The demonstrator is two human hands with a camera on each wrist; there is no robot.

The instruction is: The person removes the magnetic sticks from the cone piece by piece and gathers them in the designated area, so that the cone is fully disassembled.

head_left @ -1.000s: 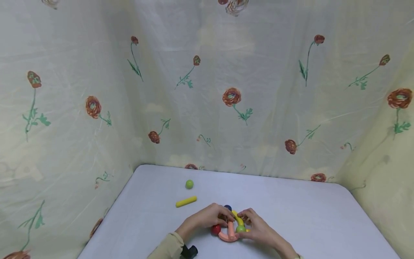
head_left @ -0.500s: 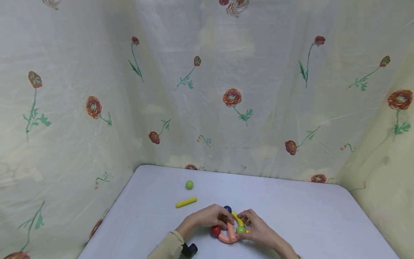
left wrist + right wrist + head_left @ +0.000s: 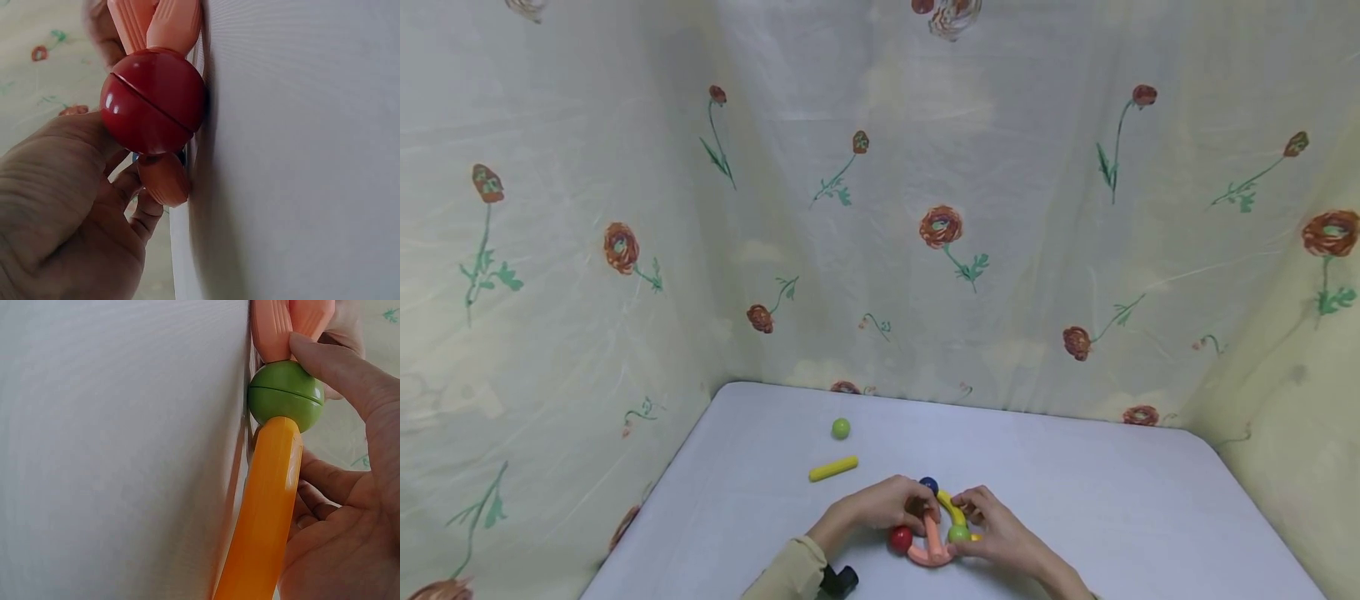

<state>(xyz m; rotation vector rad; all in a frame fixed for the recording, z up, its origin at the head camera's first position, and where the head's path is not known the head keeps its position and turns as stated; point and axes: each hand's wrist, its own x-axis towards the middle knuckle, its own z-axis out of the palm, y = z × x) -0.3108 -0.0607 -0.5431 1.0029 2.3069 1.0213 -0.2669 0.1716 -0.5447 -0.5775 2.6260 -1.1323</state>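
Observation:
Toy building balls and curved rods lie joined on the table. In the head view, my left hand (image 3: 891, 504) pinches the upper end of a straight pink rod (image 3: 932, 537), which overlaps a curved pink rod (image 3: 921, 557). A red ball (image 3: 153, 100) sits beside the left thumb, with another pinkish-orange rod (image 3: 164, 181) against it. My right hand (image 3: 1000, 529) grips the other side, thumb at the green ball (image 3: 286, 394) and fingers by a curved yellow rod (image 3: 951, 507). A yellow-orange rod (image 3: 265, 500) runs from that ball. The blue ball (image 3: 928, 483) is partly hidden behind the left hand.
Farther back and left on the white table (image 3: 1112, 500) lie a loose yellow rod (image 3: 833, 469) and another green ball (image 3: 841, 428). Something black and cylindrical (image 3: 842, 581) shows beside the left sleeve. Flowered curtains (image 3: 1000, 292) surround the table.
The left fingers have drawn slightly to the left, and the top of the straight pink rod leans left with them. My right hand stays nearly in place.

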